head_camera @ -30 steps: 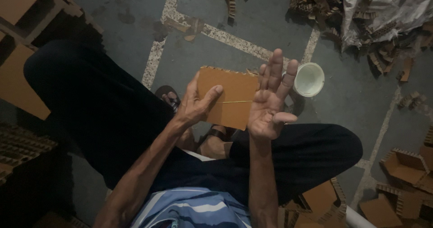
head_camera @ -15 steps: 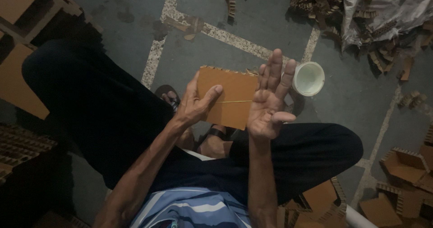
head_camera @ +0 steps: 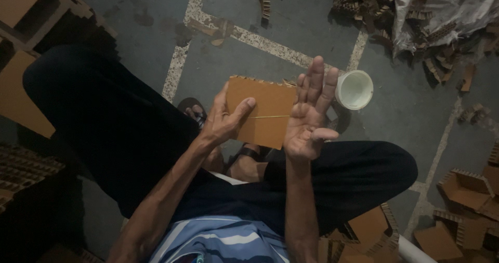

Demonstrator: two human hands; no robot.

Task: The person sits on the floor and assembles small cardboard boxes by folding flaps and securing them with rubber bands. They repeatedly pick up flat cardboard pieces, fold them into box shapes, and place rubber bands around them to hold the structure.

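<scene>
while seated on the floor: the person holds a brown cardboard panel [head_camera: 262, 109] up over the lap, between both hands.
left hand [head_camera: 221, 120]: grasps the panel's left edge, thumb laid across its face, fingers behind it.
right hand [head_camera: 307, 118]: flat and open, fingers straight and pointing away from the body, palm pressed to the panel's right edge; it clamps nothing.
panel axis: nearly square, a little taller than wide; its face is turned to the camera, top edge ragged, a thin crease running sideways across the middle.
room around it: open air above the knees; dark trouser legs spread left and right below.
just beyond the right hand: a white plastic cup [head_camera: 354, 90] on the grey floor, mouth toward the camera, close to the fingertips.
floor beyond: pale painted lines [head_camera: 249, 37] crossing the concrete.
far right: a heap of cardboard scraps [head_camera: 374, 3] by a crumpled plastic sack [head_camera: 442, 8].
sides: folded cardboard boxes [head_camera: 465, 190] at lower right, stacked cardboard [head_camera: 31, 8] at upper left.
</scene>
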